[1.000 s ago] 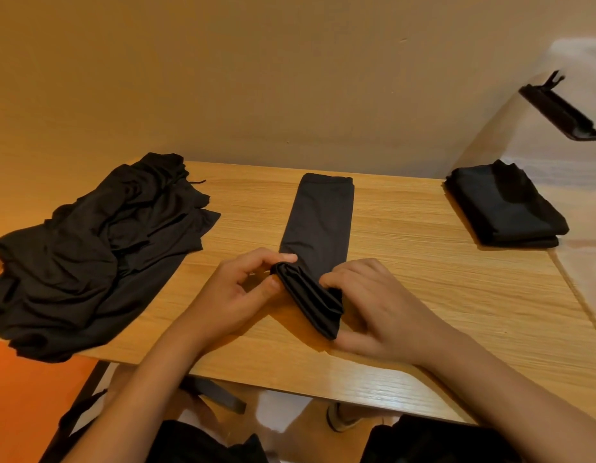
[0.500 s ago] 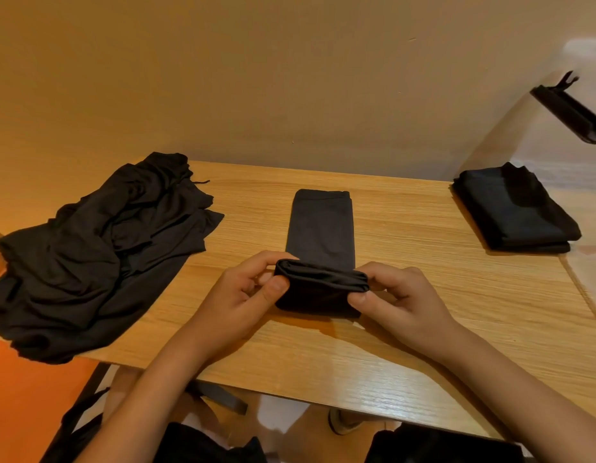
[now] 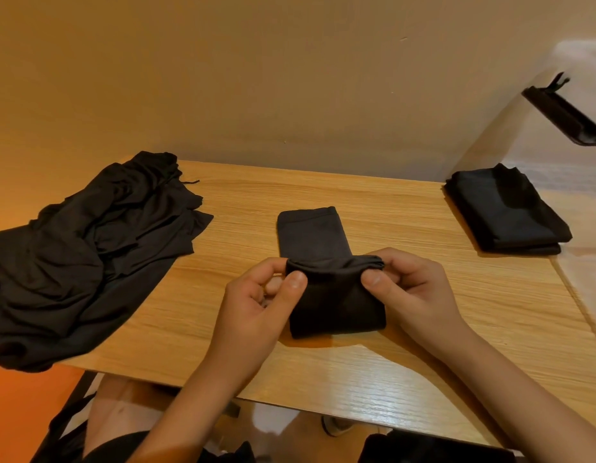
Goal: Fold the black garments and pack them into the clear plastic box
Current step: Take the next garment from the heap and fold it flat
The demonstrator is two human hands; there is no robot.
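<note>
Left grip [image 3: 256,305] and right grip [image 3: 411,289] pinch the black garment [image 3: 336,307], its long axis pointing away.

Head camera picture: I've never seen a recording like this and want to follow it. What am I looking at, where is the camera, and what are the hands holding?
There is no machine here. A person wears a camera on the head, looking forward and down, so both arms enter from below. The left hand and the right hand pinch a long black garment, whose near part is folded over, on the wooden table. At the left lies a crumpled pile of black garments. At the right, a folded black stack appears to sit inside the clear plastic box.
</note>
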